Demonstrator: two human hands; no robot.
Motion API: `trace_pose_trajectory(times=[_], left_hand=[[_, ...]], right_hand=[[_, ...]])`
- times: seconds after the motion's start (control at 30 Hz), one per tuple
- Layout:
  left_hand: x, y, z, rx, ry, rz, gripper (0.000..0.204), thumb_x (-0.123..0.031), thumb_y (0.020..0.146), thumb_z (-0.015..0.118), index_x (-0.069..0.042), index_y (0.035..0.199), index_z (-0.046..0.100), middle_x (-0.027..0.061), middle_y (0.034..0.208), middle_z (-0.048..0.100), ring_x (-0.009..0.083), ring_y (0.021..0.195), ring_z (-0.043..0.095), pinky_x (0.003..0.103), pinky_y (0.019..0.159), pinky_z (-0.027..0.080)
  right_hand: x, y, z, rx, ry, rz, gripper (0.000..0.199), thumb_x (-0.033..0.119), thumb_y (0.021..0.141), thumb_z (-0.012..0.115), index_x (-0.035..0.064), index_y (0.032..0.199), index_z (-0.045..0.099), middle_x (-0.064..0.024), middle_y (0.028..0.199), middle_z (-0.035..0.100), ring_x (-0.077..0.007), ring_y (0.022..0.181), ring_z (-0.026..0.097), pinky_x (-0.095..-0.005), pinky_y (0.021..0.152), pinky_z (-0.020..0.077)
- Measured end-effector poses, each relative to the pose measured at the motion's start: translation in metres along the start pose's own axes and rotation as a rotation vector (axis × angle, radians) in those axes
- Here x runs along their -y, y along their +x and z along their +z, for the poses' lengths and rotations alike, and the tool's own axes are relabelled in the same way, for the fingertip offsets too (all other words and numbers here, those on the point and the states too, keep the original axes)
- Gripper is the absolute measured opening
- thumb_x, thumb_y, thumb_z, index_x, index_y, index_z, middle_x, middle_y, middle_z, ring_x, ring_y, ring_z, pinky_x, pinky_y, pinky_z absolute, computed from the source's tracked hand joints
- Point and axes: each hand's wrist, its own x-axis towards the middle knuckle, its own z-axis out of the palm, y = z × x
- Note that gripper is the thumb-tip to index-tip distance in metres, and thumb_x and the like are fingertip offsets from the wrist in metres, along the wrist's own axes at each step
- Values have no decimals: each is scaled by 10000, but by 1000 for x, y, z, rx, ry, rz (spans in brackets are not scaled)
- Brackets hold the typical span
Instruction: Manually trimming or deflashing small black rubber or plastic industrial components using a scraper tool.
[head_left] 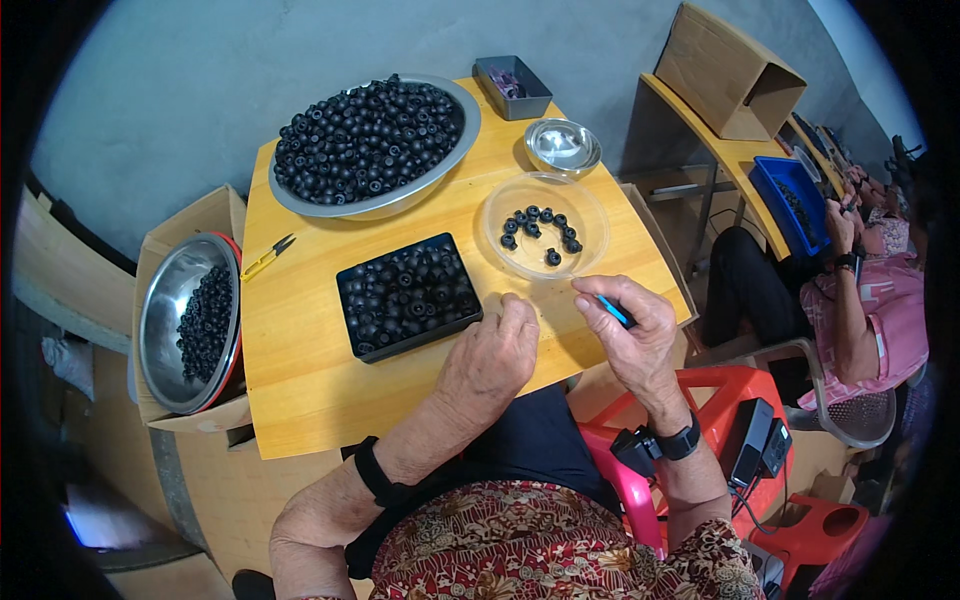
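Note:
My right hand (640, 335) grips a slim blue-and-black hand tool (613, 311), its tip pointing toward the near rim of a clear plastic bowl (492, 250). In that bowl lie several small black round parts (553, 257), most of them in a loose arc. My left hand (490, 350) is at the right near corner of a black rectangular tray (385, 352). Its fingers are curled together, and whatever they pinch is hidden. The tray is filled with more black round parts (410, 295).
Behind the tray stands a large grey basin (471, 120) heaped with black parts. Yellow-handled snips (265, 258) lie at left. A metal bowl (563, 145) and grey bin (537, 105) are at back. A boxed metal basin (160, 310) stands left; a person in pink (850, 340) sits right.

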Motion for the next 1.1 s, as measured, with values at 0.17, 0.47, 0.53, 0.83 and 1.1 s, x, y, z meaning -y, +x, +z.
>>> trace_pose_trajectory(times=[0.17, 0.47, 0.53, 0.83, 1.1], left_hand=[[2, -1, -2, 138, -31, -46, 210, -46, 787, 609, 11, 988, 602, 118, 857, 541, 247, 815, 626, 314, 686, 539], [13, -3, -20, 115, -1700, -788, 389, 22, 856, 634, -17, 1237, 571, 62, 1112, 631, 114, 1004, 625, 248, 890, 506], [11, -3, -29, 134, -1867, -889, 395, 25, 856, 633, -21, 1243, 565, 75, 1129, 631, 125, 1026, 629, 251, 911, 503], [4, -13, -37, 78, -1969, -834, 344, 11, 898, 612, -17, 1236, 558, 102, 1138, 658, 170, 1041, 656, 283, 917, 523], [-4, -12, -45, -39, -2105, -855, 460, -55, 926, 635, -33, 1352, 460, 160, 1113, 677, 202, 1011, 673, 337, 939, 523]], right_hand=[[0, -2, -1, -1, 12, 0, 166, 35, 838, 715, -18, 994, 689, -111, 879, 703, -164, 781, 672, -277, 701, 523], [19, -9, -3, 247, 86, -56, 335, 68, 784, 771, 26, 1105, 686, -99, 839, 676, -157, 706, 650, -286, 624, 500], [19, -12, 3, 241, 82, -85, 342, 68, 779, 772, 29, 1107, 686, -101, 842, 677, -171, 703, 653, -291, 622, 503], [26, -14, 8, 196, 3, -239, 375, 4, 744, 723, 28, 1115, 672, -119, 824, 665, -232, 680, 656, -315, 601, 510], [29, -19, 15, 49, -178, -424, 401, -11, 703, 696, 19, 1103, 686, -83, 686, 589, -220, 582, 602, -329, 532, 489]])
